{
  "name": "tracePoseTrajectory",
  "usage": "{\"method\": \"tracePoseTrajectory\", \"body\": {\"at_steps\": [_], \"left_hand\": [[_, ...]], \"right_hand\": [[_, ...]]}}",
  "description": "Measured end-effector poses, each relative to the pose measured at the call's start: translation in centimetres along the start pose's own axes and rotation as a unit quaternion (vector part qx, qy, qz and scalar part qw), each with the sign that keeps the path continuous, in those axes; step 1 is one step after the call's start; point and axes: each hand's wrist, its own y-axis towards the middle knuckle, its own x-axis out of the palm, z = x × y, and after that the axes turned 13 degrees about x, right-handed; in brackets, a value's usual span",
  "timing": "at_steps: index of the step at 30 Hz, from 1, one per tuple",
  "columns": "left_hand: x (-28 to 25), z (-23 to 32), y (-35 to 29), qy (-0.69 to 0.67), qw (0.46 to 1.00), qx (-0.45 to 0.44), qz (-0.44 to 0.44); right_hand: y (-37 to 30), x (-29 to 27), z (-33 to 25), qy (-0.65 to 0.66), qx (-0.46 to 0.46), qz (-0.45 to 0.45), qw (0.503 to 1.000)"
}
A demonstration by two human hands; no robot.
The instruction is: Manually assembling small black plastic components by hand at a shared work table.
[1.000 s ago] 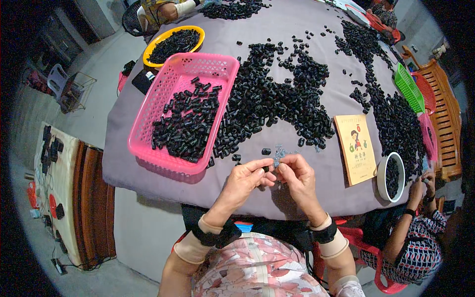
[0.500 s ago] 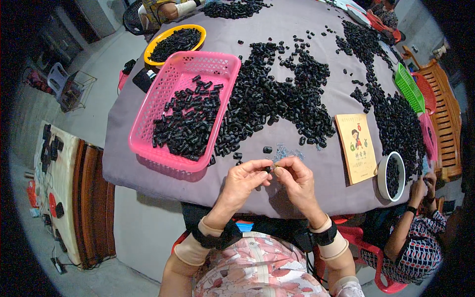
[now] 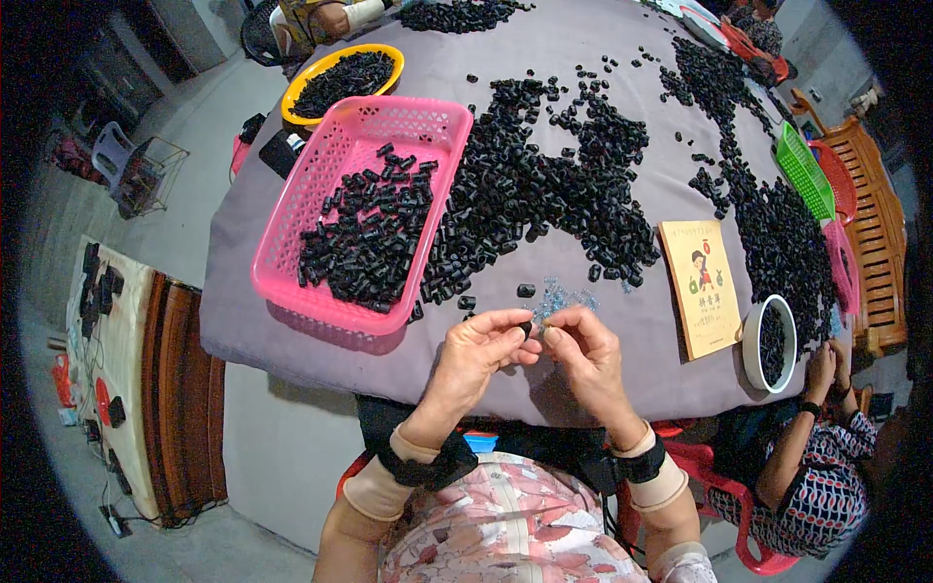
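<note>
Between its thumb and fingers my left hand (image 3: 478, 358) pinches a small black cylindrical part (image 3: 527, 329). Just to its right my right hand (image 3: 587, 361) is closed in a pinch, its fingertips a little apart from the part; what it grips is too small to make out. Beyond my fingertips lies a scatter of tiny clear-blue pieces (image 3: 568, 296). A single black part (image 3: 526, 291) rests beside them. Farther off spreads a big heap of the same black parts (image 3: 554, 189). To the left stands a pink basket (image 3: 282, 233) holding many such parts.
Behind the pink basket is a yellow bowl (image 3: 401, 73) of black pieces. A booklet (image 3: 702, 291) and a white bowl (image 3: 791, 340) lie to the right, near another person's hands (image 3: 831, 367). Another heap (image 3: 787, 228) borders a green basket (image 3: 805, 175). The grey cloth (image 3: 292, 360) covers the table.
My hands have drawn slightly apart at the fingertips, the right shifting a little to the right. The black part stays in my left fingers and shows more plainly.
</note>
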Motion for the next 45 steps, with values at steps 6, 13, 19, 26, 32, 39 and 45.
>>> {"method": "tracePoseTrajectory", "body": {"at_steps": [6, 13, 19, 26, 32, 39, 45], "left_hand": [[0.0, -0.3, -0.2, -0.044, 0.999, 0.014, -0.005], [-0.2, 0.2, -0.4, 0.051, 0.999, 0.014, -0.012], [-0.2, 0.3, -0.4, 0.076, 0.996, 0.021, -0.035], [0.0, 0.6, -0.4, -0.028, 1.000, 0.012, -0.004], [0.0, 0.9, -0.4, -0.102, 0.993, 0.002, 0.053], [-0.7, 0.3, -0.3, -0.110, 0.991, -0.012, 0.068], [-0.3, 0.5, -0.4, -0.135, 0.987, -0.014, 0.080]], "right_hand": [[0.2, 0.1, -0.1, 0.010, 0.004, -0.003, 1.000], [0.0, 0.1, -0.2, -0.013, -0.003, -0.013, 1.000], [0.2, 0.0, 0.1, -0.032, -0.026, -0.018, 0.999], [0.1, 0.0, -0.5, -0.066, -0.038, -0.005, 0.997], [-0.1, 0.4, -1.3, -0.097, -0.094, 0.004, 0.991], [-0.2, 1.1, -1.3, -0.136, -0.125, 0.006, 0.983], [0.1, 1.5, -0.6, -0.130, -0.141, 0.017, 0.981]]}}
